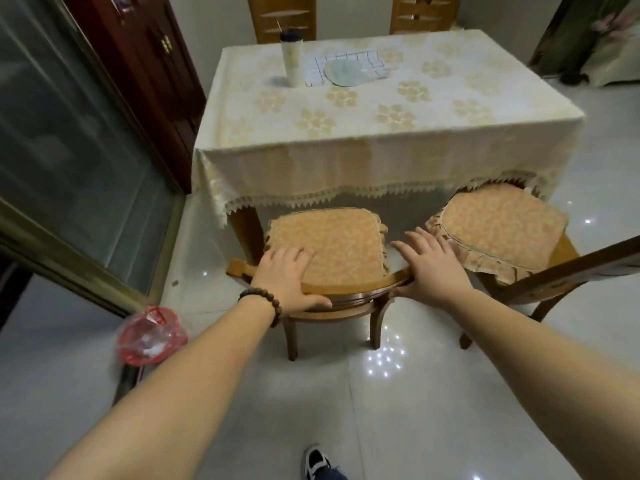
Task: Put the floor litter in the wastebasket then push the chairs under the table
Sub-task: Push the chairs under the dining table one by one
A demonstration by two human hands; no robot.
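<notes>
Head view, looking forward and down. Left hand (289,284) lies over the curved back rail of the near chair (332,244), thumb under the rail, grip closed on it. Right hand (434,268) rests at the rail's right end, fingers spread. A second chair (502,230) stands just beside, its seat partly under the cloth-covered worktop (381,133). A red-lined wastebasket (152,336) stands on the floor (415,393) at left. A tall cup (291,60) stands on the worktop.
</notes>
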